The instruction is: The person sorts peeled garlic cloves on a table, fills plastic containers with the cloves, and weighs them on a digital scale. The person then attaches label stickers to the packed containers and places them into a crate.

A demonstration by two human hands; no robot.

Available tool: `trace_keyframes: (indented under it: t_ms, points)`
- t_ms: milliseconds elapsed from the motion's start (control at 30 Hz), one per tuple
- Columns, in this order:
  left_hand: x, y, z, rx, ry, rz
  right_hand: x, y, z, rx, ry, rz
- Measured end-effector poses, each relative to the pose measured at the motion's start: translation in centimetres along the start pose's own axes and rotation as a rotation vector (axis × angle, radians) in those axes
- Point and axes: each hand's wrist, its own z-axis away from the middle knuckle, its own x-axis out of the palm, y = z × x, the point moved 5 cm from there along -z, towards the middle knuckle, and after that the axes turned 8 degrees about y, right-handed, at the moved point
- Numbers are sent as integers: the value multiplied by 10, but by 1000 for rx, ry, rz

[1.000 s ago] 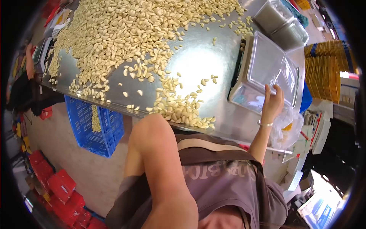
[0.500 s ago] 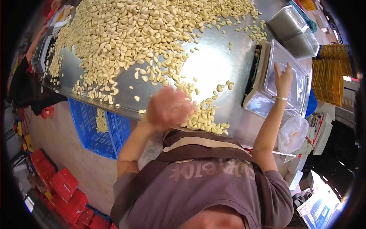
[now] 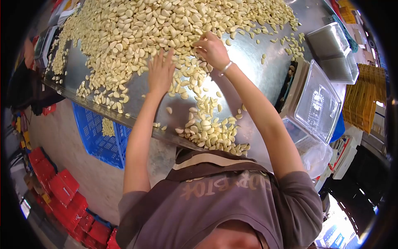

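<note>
A large heap of peeled garlic cloves (image 3: 137,25) spreads over the metal table (image 3: 259,74). My left hand (image 3: 161,74) lies flat at the near edge of the heap, its fingers stretched out and touching cloves. To the right of it, my right hand (image 3: 214,52), with a bracelet at the wrist, reaches in among the cloves. Its fingers are bent and apart, and I see no clove gripped in them. A smaller pile of cloves (image 3: 211,132) sits at the table's front edge, just before my apron.
Clear plastic containers (image 3: 319,110) stand at the table's right side, with stacked clear trays (image 3: 331,50) behind. Yellow crates (image 3: 365,97) are farther right. On the floor at left are a blue crate (image 3: 97,135) and red boxes (image 3: 64,186). Another person's dark clothing (image 3: 29,87) shows at far left.
My right hand has left the clear container and moved across to the heap. My left hand, blurred before near the table's front edge, has moved forward and now lies flat on the cloves.
</note>
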Motion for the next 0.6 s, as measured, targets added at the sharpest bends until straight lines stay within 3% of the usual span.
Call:
trace_keyframes:
  t_ms: [267,300,400,433,533,600]
  points:
    - [-49,65,61,88,-347,411,20,-3,-22,-87,-82,335]
    - [-55,66,53,91,-204,504,23,2,-20,-65,-126,329]
    - [-52,45,33,-144,-137,673,22,9,-10,-81,-75,235]
    - [-58,42,22,-92,-3,642,20,11,-7,-60,-33,155]
    - [-51,37,3,-300,-11,815,10,21,3,287,-65,-321]
    - [-45,44,-8,-272,-3,790,5,27,14,570,-142,-629]
